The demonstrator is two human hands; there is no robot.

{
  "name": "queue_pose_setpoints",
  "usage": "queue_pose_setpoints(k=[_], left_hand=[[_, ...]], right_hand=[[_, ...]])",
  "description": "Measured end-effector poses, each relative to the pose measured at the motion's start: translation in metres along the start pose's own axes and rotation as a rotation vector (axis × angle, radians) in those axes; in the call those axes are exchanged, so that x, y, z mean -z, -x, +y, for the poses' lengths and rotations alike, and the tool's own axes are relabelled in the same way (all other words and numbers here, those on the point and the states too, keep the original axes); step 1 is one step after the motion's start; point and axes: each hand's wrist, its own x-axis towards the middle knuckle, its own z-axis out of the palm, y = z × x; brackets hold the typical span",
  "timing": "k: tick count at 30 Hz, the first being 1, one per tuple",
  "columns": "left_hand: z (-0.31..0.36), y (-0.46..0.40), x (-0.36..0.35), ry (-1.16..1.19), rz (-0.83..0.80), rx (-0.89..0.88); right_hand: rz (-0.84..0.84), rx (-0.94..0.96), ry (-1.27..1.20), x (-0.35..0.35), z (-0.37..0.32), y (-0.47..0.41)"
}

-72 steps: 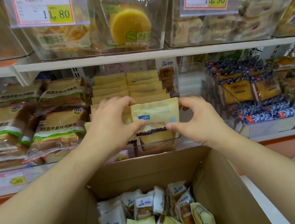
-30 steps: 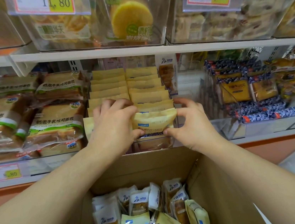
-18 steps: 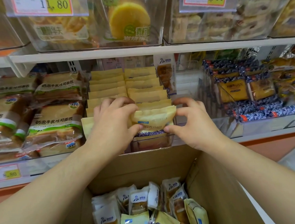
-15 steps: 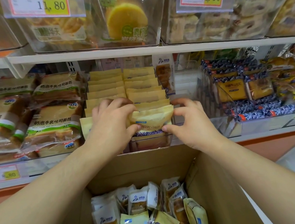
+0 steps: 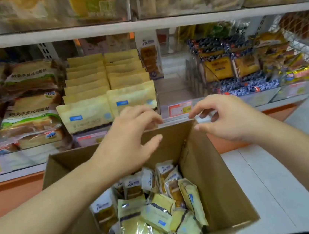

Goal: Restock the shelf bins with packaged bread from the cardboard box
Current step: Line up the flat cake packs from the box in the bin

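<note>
Both hands empty, fingers loose: left hand point(image 5: 131, 139), right hand point(image 5: 226, 119), frame centre, above box point(image 5: 214, 167). Risk: front pack point(image 5: 132, 100) tips from bin, unsupported.

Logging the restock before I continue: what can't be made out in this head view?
- Price tag digits: motion blur.
- Front right yellow pack, lower edge: behind the left hand.
- Top-shelf bins: cut by the upper edge, blurred.
- Cardboard box bottom: buried under packs.
- Right hand: grip unclear.
</note>
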Motion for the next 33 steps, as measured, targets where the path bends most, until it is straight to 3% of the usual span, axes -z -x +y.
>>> queue_pose_setpoints(k=[5,13,18,23,26,33], left_hand=[[0.008,0.027,-0.096,0.065,-0.403,-0.048],[0.001,0.03,-0.22,0.146,-0.633,-0.066],[-0.01,0.028,-0.254,0.071,-0.674,-0.145],[-0.021,0.033,-0.262,0.055,-0.601,-0.165],[-0.028,0.034,-0.246,0.139,-0.516,-0.103],[-0.016,0.026,-0.141,0.352,-0.501,0.16]], right_hand=[[-0.253,-0.059,0.141,-0.014,0.016,0.03],[-0.292,-0.042,0.069,-0.019,0.034,0.021],[-0.298,-0.057,0.022,-0.021,0.04,0.009],[-0.299,-0.042,0.037,-0.023,0.035,0.006],[-0.295,-0.049,0.059,-0.023,0.029,0.004],[-0.251,-0.042,0.13,-0.012,0.003,0.006]])
